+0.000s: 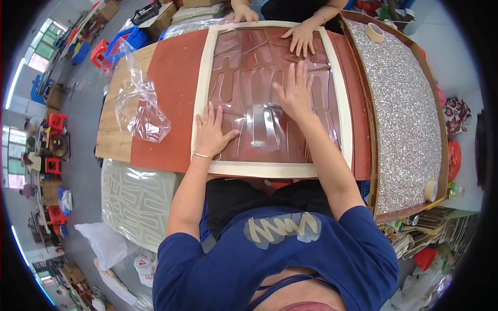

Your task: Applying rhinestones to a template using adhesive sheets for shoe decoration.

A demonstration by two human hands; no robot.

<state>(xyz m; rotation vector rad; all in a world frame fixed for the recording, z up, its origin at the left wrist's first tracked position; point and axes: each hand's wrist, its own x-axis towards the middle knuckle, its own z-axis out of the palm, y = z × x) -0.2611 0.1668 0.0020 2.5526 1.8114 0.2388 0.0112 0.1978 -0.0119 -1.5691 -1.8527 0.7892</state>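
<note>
A clear plastic sheet with moulded outlines [252,93] lies on a red-brown board [168,78], framed by a wide cream tape border [264,169]. My left hand [210,136] rests flat on the sheet's left side, fingers spread over the edge near the tape. Further right, my right hand [297,93] is stretched out palm down on or just over the sheet, fingers apart. Neither holds anything. Across from me a co-worker's hand [302,37] is spread on the far right of the sheet. That person's other hand [244,11] is at the far tape edge.
Crumpled clear film [150,116] lies on the board's left part. At the right stands a shallow brown tray with a silvery glitter surface [404,114], bearing two tape rolls [374,32]. Left of my legs is a moulded clear plastic sheet [137,202]. Blue crates [127,41] stand far left.
</note>
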